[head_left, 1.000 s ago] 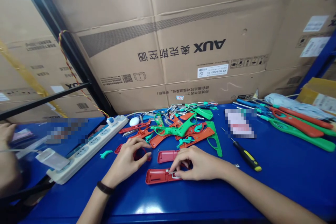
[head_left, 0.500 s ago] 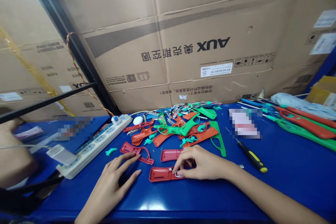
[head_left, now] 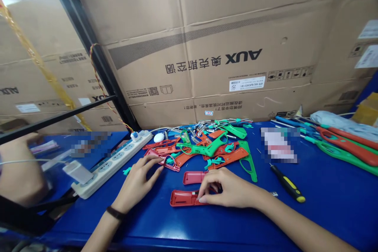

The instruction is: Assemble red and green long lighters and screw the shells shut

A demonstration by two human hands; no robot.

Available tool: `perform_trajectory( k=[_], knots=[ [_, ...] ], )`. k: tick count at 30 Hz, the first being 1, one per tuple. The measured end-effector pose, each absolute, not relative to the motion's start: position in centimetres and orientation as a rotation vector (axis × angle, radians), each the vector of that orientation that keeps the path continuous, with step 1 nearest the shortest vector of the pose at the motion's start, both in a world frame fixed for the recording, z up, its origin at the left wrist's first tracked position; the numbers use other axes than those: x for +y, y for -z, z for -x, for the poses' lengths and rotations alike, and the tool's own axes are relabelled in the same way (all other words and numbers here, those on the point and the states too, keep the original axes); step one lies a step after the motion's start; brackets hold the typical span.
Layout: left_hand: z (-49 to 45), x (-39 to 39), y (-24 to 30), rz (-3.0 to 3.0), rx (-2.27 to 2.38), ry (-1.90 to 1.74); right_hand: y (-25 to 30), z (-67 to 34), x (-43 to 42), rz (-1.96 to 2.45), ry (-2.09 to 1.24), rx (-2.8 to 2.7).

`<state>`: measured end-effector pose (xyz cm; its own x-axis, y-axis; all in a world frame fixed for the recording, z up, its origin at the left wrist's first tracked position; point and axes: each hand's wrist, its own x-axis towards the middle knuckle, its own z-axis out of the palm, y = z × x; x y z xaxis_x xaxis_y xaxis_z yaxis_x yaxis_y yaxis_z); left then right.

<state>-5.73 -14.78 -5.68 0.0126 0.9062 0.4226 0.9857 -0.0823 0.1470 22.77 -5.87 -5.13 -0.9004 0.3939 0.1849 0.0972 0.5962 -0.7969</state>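
Here on the blue workbench (head_left: 325,212) you've got a red plastic shell (head_left: 181,198) lying open side up, just below the pile, and your right hand (head_left: 228,189) is over its end, fingertips (head_left: 203,200) drawn together at a small metal piece (head_left: 196,193) that's mostly hidden, so I can't tell whether you're really pinching it! Your left hand (head_left: 137,183) sits off to the side, fingers loosely spread, tips resting on a red frame piece (head_left: 174,167) at the pile's near edge, no firm grip there. Just above the shell lies a second red shell (head_left: 193,177), then the heap of red and green plastic handles (head_left: 212,149) tangled with metal parts. Out right, a yellow-and-black screwdriver (head_left: 287,188) and more long handles (head_left: 345,151); out left, a white power strip (head_left: 113,163) and a co-worker's blurred arm (head_left: 20,173), with AUX cartons (head_left: 212,47) stacked behind
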Motion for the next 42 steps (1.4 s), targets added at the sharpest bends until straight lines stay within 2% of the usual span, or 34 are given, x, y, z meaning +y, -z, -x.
perform_trajectory(
  k=[9, 16, 22, 33, 37, 42],
  knots=[
    [4.9, -9.4, 5.0, 2.063, -1.961, 0.667, 5.1, -22.7, -6.0, 0.426, -1.203, -2.455],
    [5.8, -10.1, 6.0, 2.173, -1.924, 0.596, 5.2, -22.7, -6.0, 0.425, -1.206, -2.456],
    [6.3, -10.4, 5.6, 2.121, -1.905, 0.687, 5.4, -22.6, -5.9, 0.449, -1.218, -2.460],
    [7.7, -10.3, 6.4, 1.972, -2.104, 0.604, 5.4, -22.7, -6.0, 0.441, -1.234, -2.459],
    [7.5, -10.3, 5.8, 1.936, -1.999, 0.696, 5.4, -22.7, -6.0, 0.449, -1.245, -2.453],
    [7.3, -10.6, 4.6, 1.764, -1.816, 0.982, 5.4, -22.7, -5.9, 0.450, -1.220, -2.457]
  ],
)
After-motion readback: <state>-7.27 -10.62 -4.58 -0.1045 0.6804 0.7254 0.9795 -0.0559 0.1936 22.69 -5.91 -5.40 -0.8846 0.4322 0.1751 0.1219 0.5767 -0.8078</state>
